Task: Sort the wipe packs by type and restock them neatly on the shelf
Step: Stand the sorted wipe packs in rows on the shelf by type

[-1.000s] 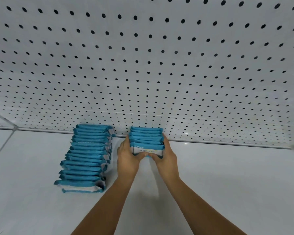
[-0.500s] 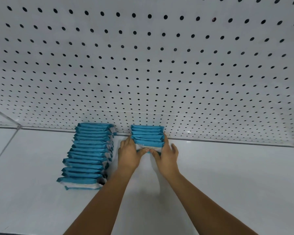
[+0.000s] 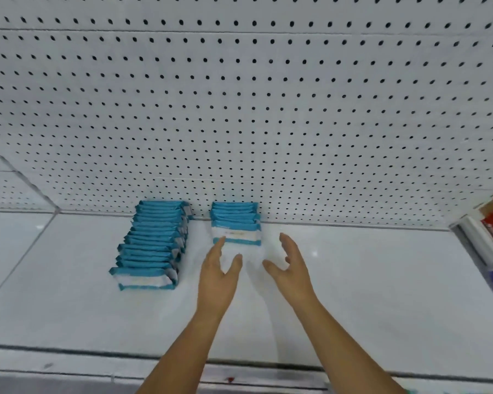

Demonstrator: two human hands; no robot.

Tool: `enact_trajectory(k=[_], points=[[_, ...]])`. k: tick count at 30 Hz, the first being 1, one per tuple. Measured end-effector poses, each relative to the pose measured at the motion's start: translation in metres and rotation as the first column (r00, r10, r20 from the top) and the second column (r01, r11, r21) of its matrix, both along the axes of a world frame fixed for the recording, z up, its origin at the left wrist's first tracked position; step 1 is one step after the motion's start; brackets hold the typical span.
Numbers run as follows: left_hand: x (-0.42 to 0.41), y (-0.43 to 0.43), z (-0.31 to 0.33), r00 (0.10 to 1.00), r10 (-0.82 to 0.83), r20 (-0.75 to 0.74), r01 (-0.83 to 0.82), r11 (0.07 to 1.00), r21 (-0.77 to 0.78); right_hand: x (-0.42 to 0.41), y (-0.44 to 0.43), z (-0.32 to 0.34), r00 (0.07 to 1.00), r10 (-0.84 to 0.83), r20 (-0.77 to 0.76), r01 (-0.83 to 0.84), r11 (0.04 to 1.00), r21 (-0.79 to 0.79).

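While gripping nothing, framing with spread left hand [image 3: 217, 275] and right hand [image 3: 289, 268] the short row of teal plastic wipe packs [image 3: 235, 223], backed against white pegboard [image 3: 268, 123] on white shelf [image 3: 382, 280], apparently to square it.

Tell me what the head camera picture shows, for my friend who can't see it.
The left hand and right hand hover open in front of a short row of blue wipe packs on a white shelf. A longer row stands to its left; both start at the pegboard wall.
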State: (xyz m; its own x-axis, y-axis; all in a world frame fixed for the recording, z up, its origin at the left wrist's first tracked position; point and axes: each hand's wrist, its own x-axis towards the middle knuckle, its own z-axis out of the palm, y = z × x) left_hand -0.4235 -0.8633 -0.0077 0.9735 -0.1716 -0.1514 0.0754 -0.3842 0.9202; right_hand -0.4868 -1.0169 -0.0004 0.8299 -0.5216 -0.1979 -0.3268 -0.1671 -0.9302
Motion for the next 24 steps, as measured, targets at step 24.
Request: enact_trajectory(k=[24], points=[[-0.321, 0.023, 0.005, 0.807, -0.585, -0.082, 0.566, 0.805, -0.175, -0.394, 0.064, 0.01, 0.901, -0.43, 0.05, 0.427, 0.902, 0.064]])
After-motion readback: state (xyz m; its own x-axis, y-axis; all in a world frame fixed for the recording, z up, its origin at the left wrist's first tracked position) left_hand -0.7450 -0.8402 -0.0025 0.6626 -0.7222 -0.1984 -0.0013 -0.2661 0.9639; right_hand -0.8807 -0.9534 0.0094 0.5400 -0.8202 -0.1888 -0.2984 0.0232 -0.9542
